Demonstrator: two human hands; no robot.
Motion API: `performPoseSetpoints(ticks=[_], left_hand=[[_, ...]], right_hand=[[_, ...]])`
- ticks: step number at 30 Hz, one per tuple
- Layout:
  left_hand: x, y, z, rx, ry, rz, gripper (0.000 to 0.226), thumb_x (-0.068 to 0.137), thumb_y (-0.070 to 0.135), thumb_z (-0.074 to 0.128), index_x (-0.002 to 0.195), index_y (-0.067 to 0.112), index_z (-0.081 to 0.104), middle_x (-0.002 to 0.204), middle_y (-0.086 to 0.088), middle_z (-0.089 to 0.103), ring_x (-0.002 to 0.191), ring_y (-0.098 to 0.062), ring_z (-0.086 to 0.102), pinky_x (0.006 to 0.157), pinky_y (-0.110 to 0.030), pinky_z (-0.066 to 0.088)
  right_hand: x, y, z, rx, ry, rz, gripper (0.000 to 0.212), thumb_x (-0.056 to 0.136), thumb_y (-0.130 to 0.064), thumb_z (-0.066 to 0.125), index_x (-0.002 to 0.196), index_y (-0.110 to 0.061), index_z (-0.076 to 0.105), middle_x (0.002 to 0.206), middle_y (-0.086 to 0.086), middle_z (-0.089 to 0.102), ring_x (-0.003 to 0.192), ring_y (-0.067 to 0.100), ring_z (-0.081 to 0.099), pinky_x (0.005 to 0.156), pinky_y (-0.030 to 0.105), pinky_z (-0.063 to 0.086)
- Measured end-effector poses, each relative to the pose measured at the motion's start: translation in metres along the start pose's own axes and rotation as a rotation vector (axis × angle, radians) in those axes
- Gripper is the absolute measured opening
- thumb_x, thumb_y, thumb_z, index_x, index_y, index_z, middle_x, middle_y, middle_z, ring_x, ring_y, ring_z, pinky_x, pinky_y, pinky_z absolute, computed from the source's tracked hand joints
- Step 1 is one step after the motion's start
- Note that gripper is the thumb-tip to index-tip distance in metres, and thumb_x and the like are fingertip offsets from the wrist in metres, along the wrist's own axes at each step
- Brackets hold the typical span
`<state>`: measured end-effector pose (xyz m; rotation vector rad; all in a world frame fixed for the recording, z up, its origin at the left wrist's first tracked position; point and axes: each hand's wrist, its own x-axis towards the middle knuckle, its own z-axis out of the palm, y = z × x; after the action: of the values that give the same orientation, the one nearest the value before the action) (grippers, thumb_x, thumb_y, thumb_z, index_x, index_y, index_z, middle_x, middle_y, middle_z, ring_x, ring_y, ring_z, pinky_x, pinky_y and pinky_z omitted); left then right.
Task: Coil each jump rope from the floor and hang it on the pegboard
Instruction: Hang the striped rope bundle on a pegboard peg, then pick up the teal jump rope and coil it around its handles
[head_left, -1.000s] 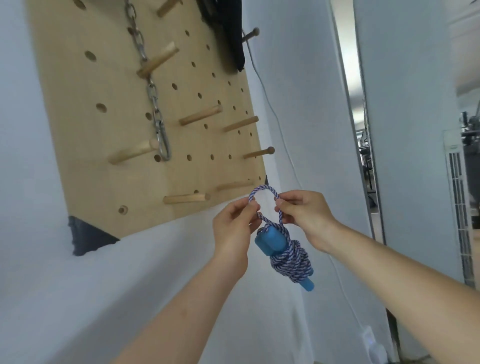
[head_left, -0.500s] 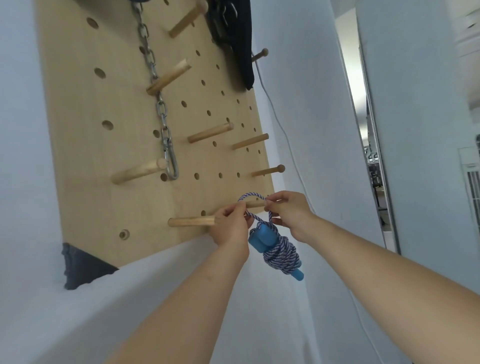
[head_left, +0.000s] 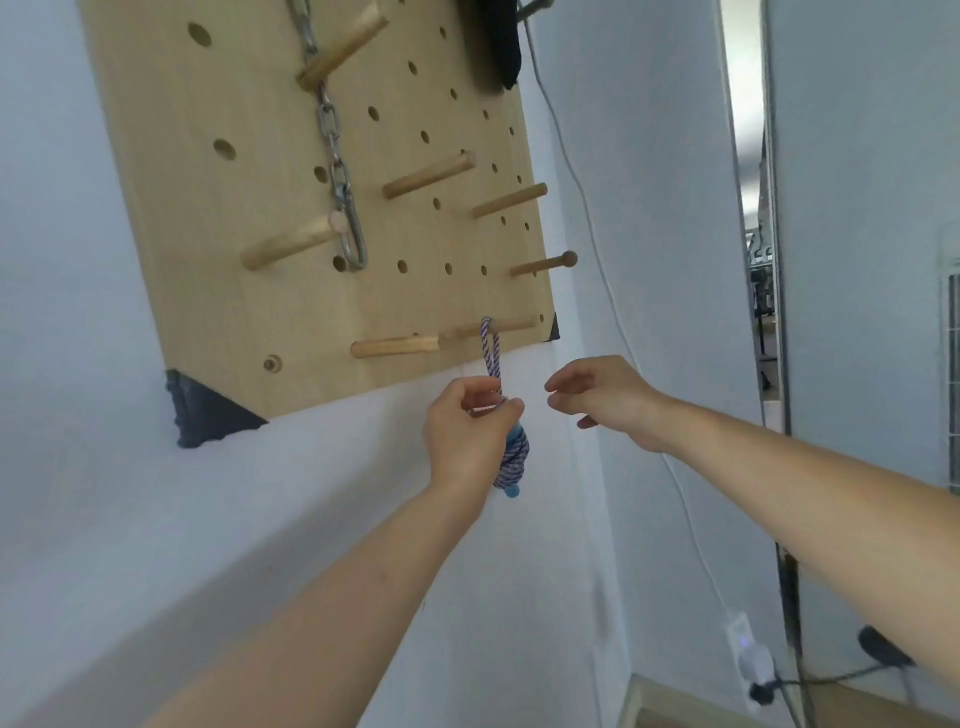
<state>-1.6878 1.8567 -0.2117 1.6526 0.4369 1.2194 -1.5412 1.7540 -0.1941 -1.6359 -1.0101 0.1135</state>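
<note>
A coiled blue-and-white jump rope (head_left: 514, 457) with blue handles hangs by its loop from a low wooden peg (head_left: 511, 326) near the bottom right of the wooden pegboard (head_left: 249, 291). My left hand (head_left: 467, 431) pinches the rope just below the loop, in front of the coil. Off to the right, my right hand (head_left: 605, 397) is clear of the rope, fingers loosely bent and holding nothing.
A metal chain with a carabiner (head_left: 350, 236) hangs from an upper peg. Several bare pegs stick out of the board. A dark item (head_left: 501, 41) hangs at the top. A white cable (head_left: 587, 218) runs down the wall to a power strip (head_left: 748, 660).
The loop went over the low peg and the rope now hangs from it. My right hand let go and moved off to the right. My left hand slid down below the loop.
</note>
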Motion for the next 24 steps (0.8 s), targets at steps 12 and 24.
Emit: performPoseSetpoints(ticks=[12, 24], left_hand=[[-0.149, -0.092, -0.002, 0.285, -0.901, -0.12, 0.013, 0.084, 0.013, 0.076, 0.095, 0.018, 0.073, 0.078, -0.002, 0.071, 0.071, -0.014, 0.064, 0.069, -0.03, 0.055], [-0.323, -0.305, 0.083, 0.527, -1.204, -0.339, 0.01, 0.083, 0.019, 0.077, 0.092, 0.015, 0.079, 0.077, 0.006, 0.073, 0.068, -0.005, 0.062, 0.064, -0.017, 0.047]], right_hand=[[-0.225, 0.122, -0.026, -0.38, -0.103, -0.05, 0.012, 0.084, -0.016, 0.075, 0.086, -0.028, 0.073, 0.081, -0.019, 0.068, 0.076, 0.003, 0.062, 0.064, 0.013, 0.046], [-0.402, 0.376, 0.018, -0.528, -0.459, 0.447, 0.007, 0.081, -0.011, 0.068, 0.082, -0.017, 0.072, 0.07, -0.012, 0.062, 0.064, 0.004, 0.058, 0.061, 0.024, 0.046]])
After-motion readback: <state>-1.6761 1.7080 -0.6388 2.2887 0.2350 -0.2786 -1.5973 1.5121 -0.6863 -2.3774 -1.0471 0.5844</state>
